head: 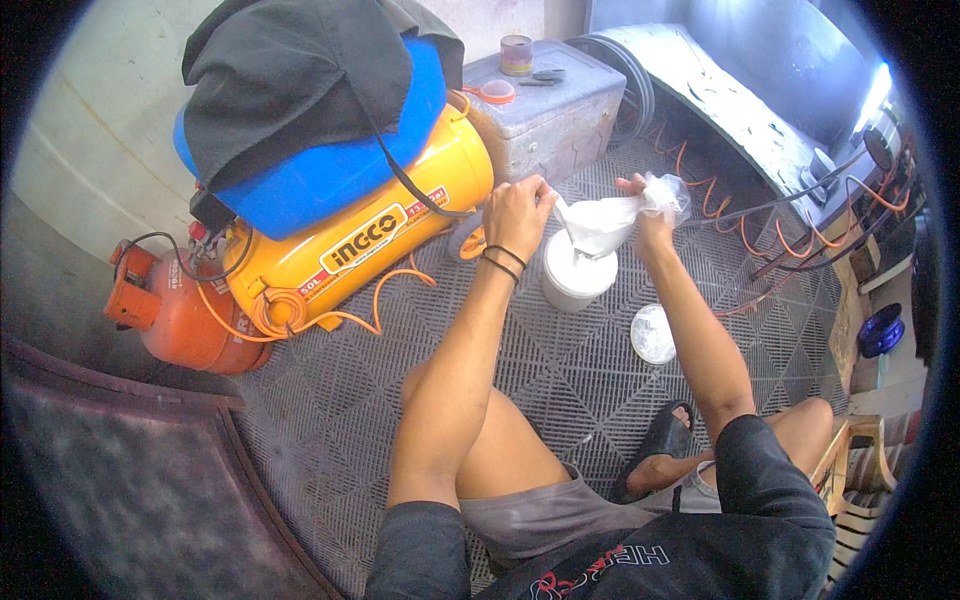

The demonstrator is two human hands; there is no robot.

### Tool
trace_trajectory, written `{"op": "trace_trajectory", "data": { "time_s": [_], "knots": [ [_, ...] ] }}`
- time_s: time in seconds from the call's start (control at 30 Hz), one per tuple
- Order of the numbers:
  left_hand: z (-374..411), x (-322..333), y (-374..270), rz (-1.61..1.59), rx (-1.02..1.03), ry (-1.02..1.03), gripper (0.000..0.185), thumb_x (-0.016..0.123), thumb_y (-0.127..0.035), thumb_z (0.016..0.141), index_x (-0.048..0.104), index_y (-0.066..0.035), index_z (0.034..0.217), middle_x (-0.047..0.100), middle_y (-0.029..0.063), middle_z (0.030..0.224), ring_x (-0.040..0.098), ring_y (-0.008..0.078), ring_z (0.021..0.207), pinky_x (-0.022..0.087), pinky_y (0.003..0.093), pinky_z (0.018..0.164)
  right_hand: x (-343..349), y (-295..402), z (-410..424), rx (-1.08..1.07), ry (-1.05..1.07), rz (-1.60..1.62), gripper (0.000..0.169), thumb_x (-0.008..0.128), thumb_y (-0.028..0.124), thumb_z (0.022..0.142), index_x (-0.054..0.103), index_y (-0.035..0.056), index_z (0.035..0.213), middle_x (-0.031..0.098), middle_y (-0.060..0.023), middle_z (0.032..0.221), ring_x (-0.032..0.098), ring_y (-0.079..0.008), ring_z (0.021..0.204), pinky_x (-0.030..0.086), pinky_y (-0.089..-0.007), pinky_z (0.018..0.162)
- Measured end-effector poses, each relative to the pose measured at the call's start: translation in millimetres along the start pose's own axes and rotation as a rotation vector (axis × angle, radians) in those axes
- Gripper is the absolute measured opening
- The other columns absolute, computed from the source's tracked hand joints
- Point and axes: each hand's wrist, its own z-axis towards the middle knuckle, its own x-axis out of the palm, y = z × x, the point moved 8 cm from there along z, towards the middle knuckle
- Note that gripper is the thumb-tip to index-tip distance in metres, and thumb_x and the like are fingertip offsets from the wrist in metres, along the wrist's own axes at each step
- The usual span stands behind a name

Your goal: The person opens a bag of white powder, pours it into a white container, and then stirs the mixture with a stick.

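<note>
My left hand (519, 212) pinches one corner of a clear plastic bag (598, 223) that holds something white. My right hand (651, 214) grips the bag's gathered other end, where the crumpled plastic bulges above the fist. The bag hangs slanted between both hands, its lower part over the mouth of a white plastic bucket (574, 285). How far the bag reaches into the bucket cannot be told. A round white lid (653, 334) lies on the floor near my right forearm, with whitish marks or residue on it.
A yellow air compressor (360, 240) with a coiled orange hose stands left, beside an orange gas cylinder (199, 315). Behind the bucket is a grey box (555, 112) with a tin on top. Coiled hoses (750, 232) hang at right over the grated floor mat (360, 420).
</note>
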Motion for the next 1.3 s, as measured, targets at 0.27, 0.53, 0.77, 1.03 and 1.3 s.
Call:
{"op": "trace_trajectory", "data": {
  "time_s": [0.27,0.53,0.77,1.03,1.3],
  "knots": [
    [-0.1,5.8,-10.2,-0.008,0.021,0.04,0.025,0.071,-0.03,0.085,0.071,-0.005,0.087,0.071,0.0177,0.081,0.069,0.0357,0.079,0.052,0.0455,0.07,-42.3,-28.5,20.3,0.112,-0.143,0.255,0.021,0.066,0.022,0.094,0.058,0.0026,0.096,0.068,-0.0159,0.109,0.064,-0.0241,0.105,0.05,-0.0398,0.096],
    [-0.1,6.0,-18.3,-0.046,0.133,-0.086,0.022,0.072,-0.029,0.084,0.072,-0.007,0.086,0.069,0.0153,0.074,0.066,0.034,0.073,0.051,0.0453,0.068,-25.3,-14.7,15.3,0.073,-0.085,0.199,0.028,0.067,0.026,0.093,0.056,0.0057,0.109,0.071,-0.0137,0.102,0.067,-0.0207,0.088,0.055,-0.036,0.081],
    [0.0,5.9,-19.2,-0.009,0.121,-0.073,0.021,0.072,-0.027,0.084,0.072,-0.006,0.086,0.07,0.0166,0.077,0.067,0.0347,0.075,0.051,0.0457,0.068,3.1,6.6,10.3,0.007,0.055,0.107,0.035,0.069,0.03,0.092,0.053,0.0072,0.113,0.071,-0.014,0.104,0.066,-0.0208,0.073,0.055,-0.0376,0.063],
    [1.2,-0.1,-12.2,-0.013,0.081,-0.079,0.023,0.07,-0.028,0.084,0.071,-0.005,0.084,0.07,0.0171,0.078,0.068,0.0352,0.076,0.052,0.0463,0.069,14.4,14.2,3.0,-0.033,0.08,-0.03,0.043,0.066,0.035,0.094,0.051,0.0046,0.121,0.069,-0.0157,0.111,0.066,-0.0222,0.087,0.056,-0.0377,0.074],
    [0.5,-1.7,-10.1,-0.014,0.057,-0.076,0.023,0.071,-0.028,0.085,0.071,-0.005,0.085,0.07,0.0168,0.079,0.068,0.0349,0.076,0.052,0.0455,0.07,15.4,15.0,5.6,-0.021,0.064,-0.029,0.045,0.068,0.033,0.092,0.051,0.0036,0.122,0.069,-0.0157,0.111,0.066,-0.0229,0.083,0.055,-0.0378,0.074]
  ]
}}
